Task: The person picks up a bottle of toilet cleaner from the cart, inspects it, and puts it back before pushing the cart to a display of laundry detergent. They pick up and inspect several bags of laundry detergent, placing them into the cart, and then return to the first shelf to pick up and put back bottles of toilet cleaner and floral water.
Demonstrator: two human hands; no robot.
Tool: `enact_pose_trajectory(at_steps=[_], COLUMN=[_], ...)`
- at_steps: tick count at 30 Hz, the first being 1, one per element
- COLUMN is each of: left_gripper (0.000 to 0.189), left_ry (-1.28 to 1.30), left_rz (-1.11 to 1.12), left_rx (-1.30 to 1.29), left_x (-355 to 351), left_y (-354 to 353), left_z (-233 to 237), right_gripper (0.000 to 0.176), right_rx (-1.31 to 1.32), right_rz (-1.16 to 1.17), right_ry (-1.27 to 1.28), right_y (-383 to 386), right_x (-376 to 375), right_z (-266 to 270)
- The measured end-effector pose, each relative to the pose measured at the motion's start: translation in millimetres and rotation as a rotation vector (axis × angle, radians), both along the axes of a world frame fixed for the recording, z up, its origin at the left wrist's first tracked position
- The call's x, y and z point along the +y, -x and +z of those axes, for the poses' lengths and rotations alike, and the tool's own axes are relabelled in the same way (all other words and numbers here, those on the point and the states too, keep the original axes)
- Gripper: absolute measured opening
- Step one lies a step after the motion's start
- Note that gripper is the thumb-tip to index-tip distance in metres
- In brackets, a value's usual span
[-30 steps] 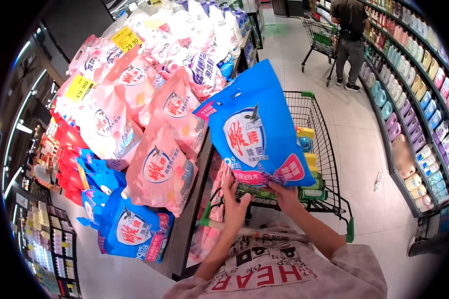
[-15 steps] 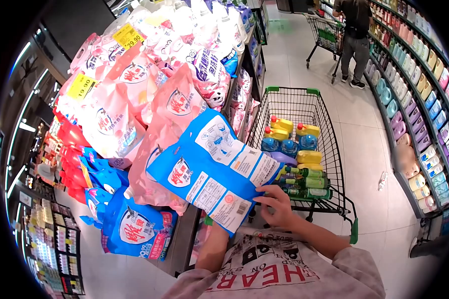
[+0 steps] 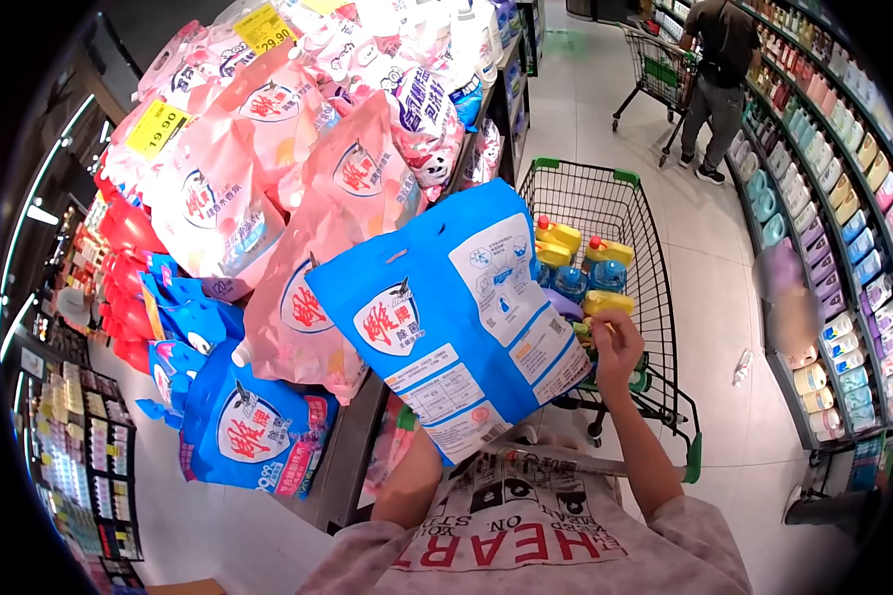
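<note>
A large blue bag of laundry powder (image 3: pixel 432 268), its printed back panel facing me, is held up tilted in front of my chest. My left forearm (image 3: pixel 412 481) runs behind its lower edge, and the bag hides my left hand, which supports it from behind. My right hand (image 3: pixel 617 347) is raised beside the bag's right edge, fingers loosely bent and apart, with nothing visible in them. Behind that hand stands a shopping cart (image 3: pixel 665 297) with yellow bottles (image 3: pixel 608 302), blue-capped bottles (image 3: pixel 571 281) and green bottles partly covered by the bag and hand.
Pink laundry bags (image 3: pixel 362 178) are piled on the display at left, with yellow price signs (image 3: pixel 156 129). Another blue bag (image 3: pixel 253 426) stands at its front corner. Shelves of bottles (image 3: pixel 833 198) line the right side. A person (image 3: pixel 719 79) with a cart stands up the aisle.
The blue bag has risen and turned more towards me. My right hand has moved up and right, away from the bag's lower corner.
</note>
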State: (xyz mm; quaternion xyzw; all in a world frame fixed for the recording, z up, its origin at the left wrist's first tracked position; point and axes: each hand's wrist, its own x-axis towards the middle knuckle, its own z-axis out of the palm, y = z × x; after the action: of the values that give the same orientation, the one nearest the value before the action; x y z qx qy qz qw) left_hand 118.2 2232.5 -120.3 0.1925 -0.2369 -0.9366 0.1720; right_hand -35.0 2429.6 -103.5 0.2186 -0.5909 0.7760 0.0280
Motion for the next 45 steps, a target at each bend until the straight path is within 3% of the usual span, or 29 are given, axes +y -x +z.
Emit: enact_pose_trajectory(at_steps=[2, 5, 9, 11, 12, 14, 18, 21, 24, 26, 28, 30, 32, 33, 34, 36, 38, 40, 44, 45], left_gripper=[0.047, 0.047, 0.046, 0.046, 0.046, 0.046, 0.046, 0.046, 0.046, 0.046, 0.035, 0.025, 0.022, 0.023, 0.023, 0.02, 0.019, 0.019, 0.02, 0.02], left_ry=[-0.006, -0.011, -0.013, -0.025, -0.034, -0.059, -0.119, -0.191, -0.169, 0.074, 0.623, 1.037, 1.152, 1.419, 1.409, 2.123, 1.977, 1.931, 1.908, 1.9], left_rz=[0.0, -0.004, -0.044, -0.083, -0.099, -0.13, -0.178, -0.207, -0.193, -0.107, 0.075, 0.014, -0.097, -0.139, -0.129, -0.26, -0.162, -0.034, -0.069, -0.065], left_rx=[0.004, 0.017, 0.012, 0.01, 0.007, 0.017, 0.047, 0.098, 0.142, 0.024, -0.279, -0.409, -0.392, -0.448, -0.441, -0.548, -0.583, -0.721, -0.672, -0.68], left_x=[-1, 0, 6, 12, 15, 22, 27, 18, -22, -44, -55, -40, -20, -12, -4, 9, 12, 10, 9, 9], left_y=[1, 3, 2, 2, 2, 2, -3, -11, -31, -43, -40, -40, -44, -46, -44, -42, -39, -40, -40, -40], left_z=[2, 2, 2, 3, 2, 2, 2, 4, 19, 27, 34, 41, 19, -2, -5, -2, 4, 2, 7, 7], right_gripper=[0.009, 0.028, 0.035, 0.051, 0.051, 0.059, 0.048, 0.028, 0.024, 0.022, 0.021, 0.022, 0.024, 0.026, 0.028, 0.03, 0.03, 0.029, 0.027, 0.027], right_rx=[-0.017, -0.174, -0.252, -0.402, -0.407, -0.549, -0.395, -0.199, -0.072, 0.044, 0.161, 0.327, 0.276, 0.226, 0.181, 0.145, 0.105, -0.017, -0.309, -0.397], right_rz=[0.069, 0.262, 0.352, 0.536, 0.514, 0.714, 0.643, 0.643, 0.576, 0.5, 0.413, 0.166, 0.035, -0.1, -0.156, -0.205, -0.427, -0.486, -0.701, -0.661], right_ry=[-0.042, -0.16, -0.163, -0.136, -0.125, -0.241, -0.341, -0.191, -0.092, -0.138, -0.182, -0.385, -0.436, -0.478, -0.479, -0.487, -0.438, -0.371, -0.146, -0.006], right_y=[10, 28, 50, 62, 63, 63, 79, 72, 71, 65, 63, 64, 92, 112, 128, 162, 194, 220, 247, 250], right_x=[4, 0, -22, -33, -36, -45, -61, -51, -33, -20, -15, -15, -22, -25, -26, -30, -36, -42, -42, -36], right_z=[-3, 18, 80, 97, 106, 121, 115, 160, 206, 234, 246, 251, 231, 217, 204, 171, 131, 96, 17, -7])
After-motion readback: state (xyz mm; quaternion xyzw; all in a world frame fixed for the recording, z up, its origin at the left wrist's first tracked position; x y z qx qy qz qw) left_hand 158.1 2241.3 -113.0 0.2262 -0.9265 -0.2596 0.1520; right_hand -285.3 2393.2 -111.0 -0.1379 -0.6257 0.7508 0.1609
